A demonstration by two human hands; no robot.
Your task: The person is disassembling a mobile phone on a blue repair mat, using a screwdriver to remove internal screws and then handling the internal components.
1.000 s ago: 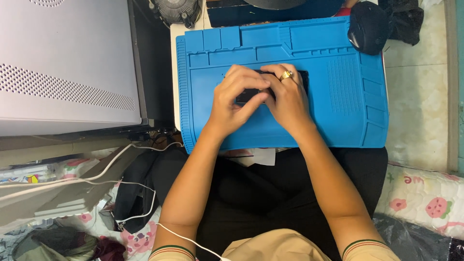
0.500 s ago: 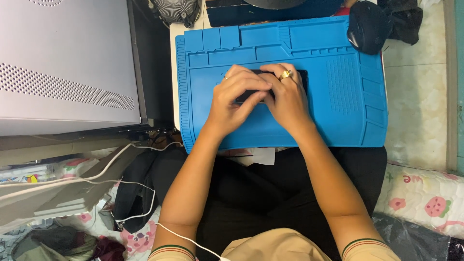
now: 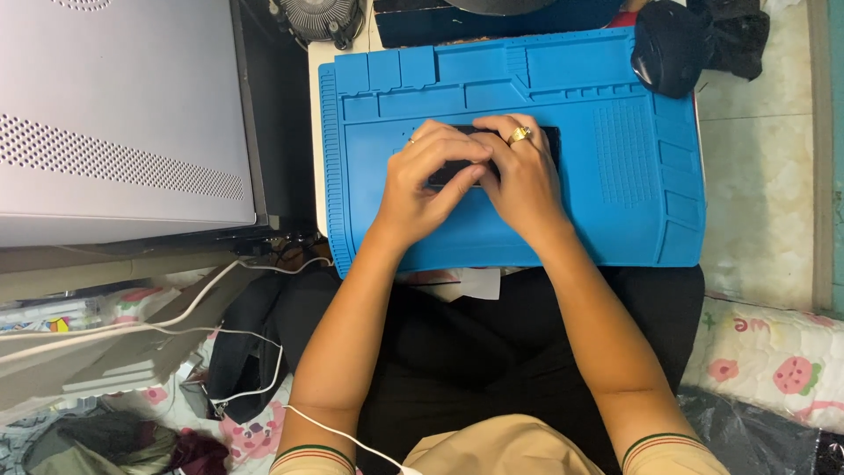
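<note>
Grey computer casing (image 3: pixel 123 114) fills the upper left, its perforated band running slantwise, and its right edge stands just beside the blue work mat (image 3: pixel 615 202), leaving only a dark narrow gap between them. That mat, moulded with small compartments along its top and right rim, lies across the person's lap and covers most of the middle; bare blue surface stays open to the right of the hands and along the near edge. A dark rounded cap (image 3: pixel 673 57) overlaps the mat's upper right corner, and a cooling fan (image 3: pixel 318 19) sits past the upper left corner. Flower-printed bedding (image 3: pixel 774 365) borders the lower right. White cables (image 3: pixel 176 321) trail over clutter at lower left.

At the mat's centre lies a flat black rectangular device (image 3: pixel 549 145), mostly hidden. The left hand (image 3: pixel 422 180) curls over its left part, fingers bent and pressing down on it. The right hand (image 3: pixel 519 176), wearing a gold ring (image 3: pixel 518 135), lies over its middle with fingers folded against the left hand's. Both hands grip the device between them.
</note>
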